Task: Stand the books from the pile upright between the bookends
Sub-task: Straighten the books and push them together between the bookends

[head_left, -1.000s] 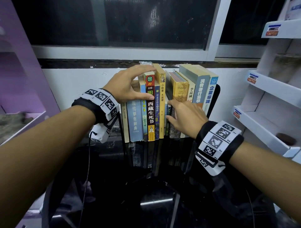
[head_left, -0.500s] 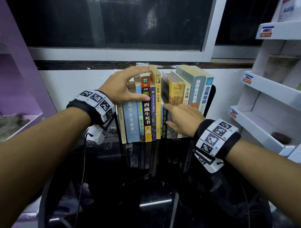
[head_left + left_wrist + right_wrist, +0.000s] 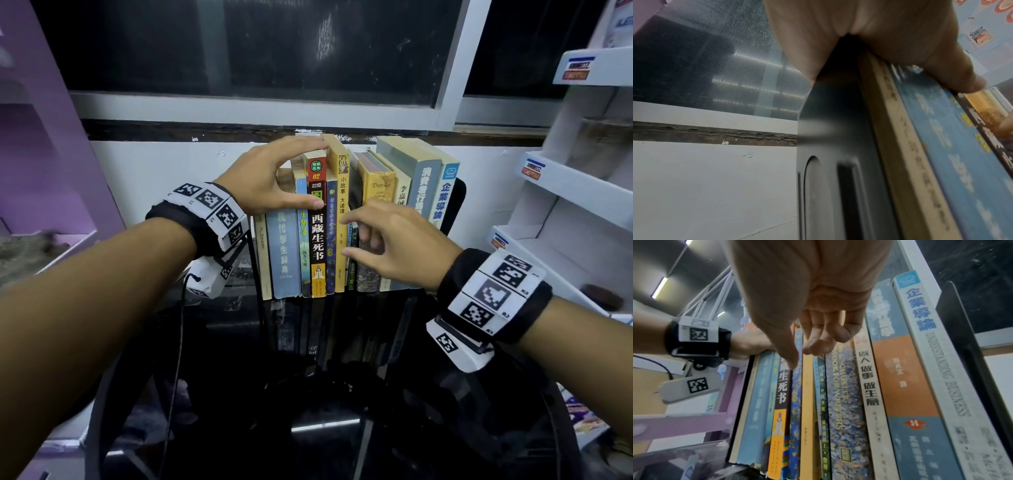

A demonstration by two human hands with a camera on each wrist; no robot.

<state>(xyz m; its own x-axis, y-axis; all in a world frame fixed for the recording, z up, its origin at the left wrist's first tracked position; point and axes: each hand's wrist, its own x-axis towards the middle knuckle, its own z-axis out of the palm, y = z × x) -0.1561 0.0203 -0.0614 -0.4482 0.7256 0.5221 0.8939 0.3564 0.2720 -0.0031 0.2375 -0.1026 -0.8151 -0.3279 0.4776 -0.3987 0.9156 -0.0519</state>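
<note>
My left hand clamps the upright paperback books steady, while my right hand, at three o'clock, hovers loose-fingered.

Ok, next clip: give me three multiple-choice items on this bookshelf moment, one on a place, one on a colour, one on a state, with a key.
1. Where is the left hand?
A. at the left end of the row, fingers over the book tops
B. flat on the glass table
C. on the white shelf unit

2. The bookend at the row's right end is:
A. white
B. black
C. purple

3. The books between the bookends:
A. lie in a flat pile
B. stand upright, spines outward
C. have toppled off the table

Key: 1 A, its fingers curl over the tops; 2 B, the dark plate beside the last spine; 3 B, the spines face the head camera.
</note>
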